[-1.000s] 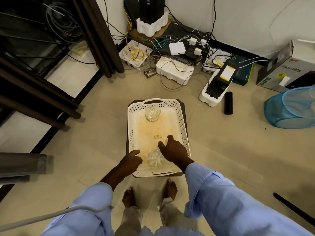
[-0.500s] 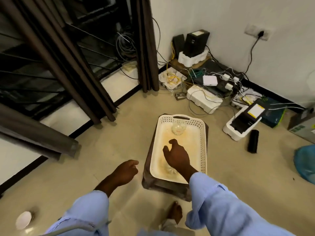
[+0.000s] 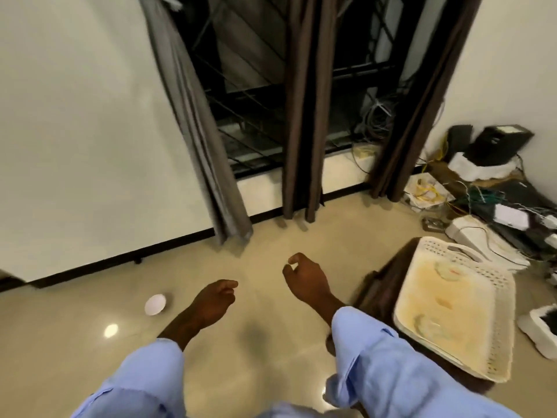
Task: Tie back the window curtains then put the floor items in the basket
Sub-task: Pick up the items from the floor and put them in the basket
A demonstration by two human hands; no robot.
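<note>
Floor item first: a small white bowl point(image 3: 155, 304) lies low on the left, just left of the left hand point(image 3: 214, 303), which hangs loosely curled and holds nothing. Round, it has no long axis. The right hand point(image 3: 307, 278), also slack and empty, is farther off. The basket point(image 3: 458, 312) sits well apart to the right, so the left hand looks likelier to reach

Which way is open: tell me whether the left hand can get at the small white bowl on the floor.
Probably yes: the left hand holds nothing, and only bare floor lies between it and the white bowl.
</note>
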